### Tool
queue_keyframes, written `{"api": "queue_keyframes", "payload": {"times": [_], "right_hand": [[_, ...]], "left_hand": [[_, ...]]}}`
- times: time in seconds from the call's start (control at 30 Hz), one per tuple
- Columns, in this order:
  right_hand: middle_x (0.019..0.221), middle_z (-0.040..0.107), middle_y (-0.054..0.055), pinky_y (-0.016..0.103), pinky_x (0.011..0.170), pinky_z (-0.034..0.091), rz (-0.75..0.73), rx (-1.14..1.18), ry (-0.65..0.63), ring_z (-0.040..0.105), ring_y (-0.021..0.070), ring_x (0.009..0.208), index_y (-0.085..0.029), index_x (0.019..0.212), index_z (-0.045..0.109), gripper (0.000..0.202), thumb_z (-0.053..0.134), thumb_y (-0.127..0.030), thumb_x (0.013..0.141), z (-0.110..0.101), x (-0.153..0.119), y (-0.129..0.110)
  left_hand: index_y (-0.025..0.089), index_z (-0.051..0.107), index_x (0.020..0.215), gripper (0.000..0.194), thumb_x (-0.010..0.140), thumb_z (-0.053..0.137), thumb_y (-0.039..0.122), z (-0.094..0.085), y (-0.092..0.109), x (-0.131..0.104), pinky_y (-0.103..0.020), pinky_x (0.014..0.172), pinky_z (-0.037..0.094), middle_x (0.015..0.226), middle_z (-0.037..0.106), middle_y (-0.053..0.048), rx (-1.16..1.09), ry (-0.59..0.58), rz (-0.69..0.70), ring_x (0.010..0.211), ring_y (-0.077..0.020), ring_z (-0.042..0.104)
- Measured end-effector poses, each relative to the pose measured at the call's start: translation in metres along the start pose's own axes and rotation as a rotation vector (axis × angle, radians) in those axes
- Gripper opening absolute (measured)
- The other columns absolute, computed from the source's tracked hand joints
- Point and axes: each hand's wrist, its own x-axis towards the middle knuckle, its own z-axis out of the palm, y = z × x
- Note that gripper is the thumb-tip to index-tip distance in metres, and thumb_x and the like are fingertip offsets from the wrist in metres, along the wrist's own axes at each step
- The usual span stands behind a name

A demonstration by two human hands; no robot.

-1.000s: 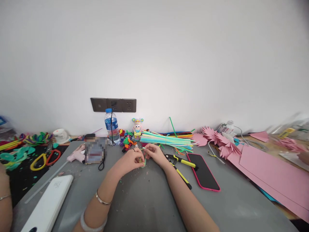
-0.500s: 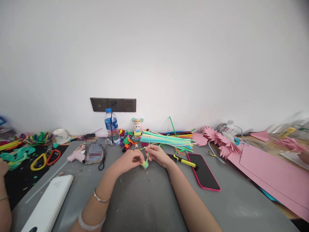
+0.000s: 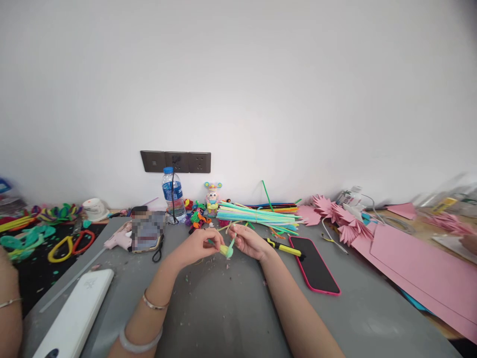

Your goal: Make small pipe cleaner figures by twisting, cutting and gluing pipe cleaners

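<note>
My left hand [image 3: 201, 244] pinches a small yellow and pale green pipe-cleaner piece [image 3: 225, 250] over the grey mat [image 3: 219, 313]. Fingers of my right hand [image 3: 248, 240] are closed on a pale green pipe-cleaner end [image 3: 232, 243] rising from that piece. Both hands are close together, fingertips a short gap apart. Just beyond them lies a bundle of pastel pipe cleaners [image 3: 261, 215]. A small figure [image 3: 212, 198] with blue and yellow ears stands upright behind my hands.
Right of my hands are yellow-handled pliers [image 3: 285, 248] and a pink-edged phone [image 3: 315, 266]. Pink paper sheets [image 3: 417, 268] cover the right side. To the left are a water bottle [image 3: 173, 196], glue gun [image 3: 119, 237], white case [image 3: 76, 313], scissors [image 3: 61, 249] and another person's arm [image 3: 9, 303].
My hands have shifted slightly right with the pipe-cleaner piece, and more of its yellow part shows. The other person's arm at the left edge has moved farther into view.
</note>
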Motion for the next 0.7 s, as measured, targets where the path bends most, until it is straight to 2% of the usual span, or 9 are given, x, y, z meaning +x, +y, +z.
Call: {"api": "queue_keyframes", "payload": {"times": [0.3,0.57,0.63,0.7], "right_hand": [[0.065,0.05,-0.007,0.014,0.046,0.038,-0.005,0.0,-0.02,0.04,0.0015,0.046,-0.017,0.069,0.054,0.034,0.079,-0.04,0.072,0.007,-0.003,0.0],[0.061,0.05,-0.008,0.018,0.045,0.029,-0.028,-0.008,-0.014,0.036,0.0043,0.046,-0.02,0.068,0.049,0.037,0.08,-0.041,0.068,0.014,-0.003,0.006],[0.06,0.051,-0.007,0.019,0.044,0.026,-0.032,-0.019,-0.013,0.035,0.0047,0.045,-0.02,0.068,0.049,0.037,0.079,-0.042,0.069,0.015,-0.003,0.009],[0.061,0.052,-0.006,0.019,0.044,0.024,-0.046,-0.028,-0.013,0.034,0.0046,0.045,-0.02,0.07,0.05,0.037,0.078,-0.044,0.07,0.018,-0.005,0.012]], "left_hand": [[0.016,0.054,0.065,0.015,0.077,0.062,0.017,-0.003,0.005,-0.002,-0.026,0.073,0.049,0.095,0.06,-0.006,-0.155,0.052,0.038,0.088,-0.0163,0.059],[0.016,0.044,0.064,0.034,0.075,0.07,0.034,0.0,-0.009,0.003,-0.02,0.047,0.043,0.098,0.059,-0.005,-0.353,0.205,0.004,0.056,-0.0058,0.052],[0.017,0.043,0.064,0.037,0.073,0.072,0.037,0.003,-0.014,0.006,-0.022,0.051,0.046,0.099,0.059,-0.006,-0.362,0.285,0.0,0.057,-0.0067,0.052],[0.017,0.041,0.063,0.039,0.072,0.073,0.039,0.007,-0.016,0.009,-0.025,0.062,0.05,0.099,0.06,-0.006,-0.348,0.372,0.02,0.068,-0.0106,0.057]]}}
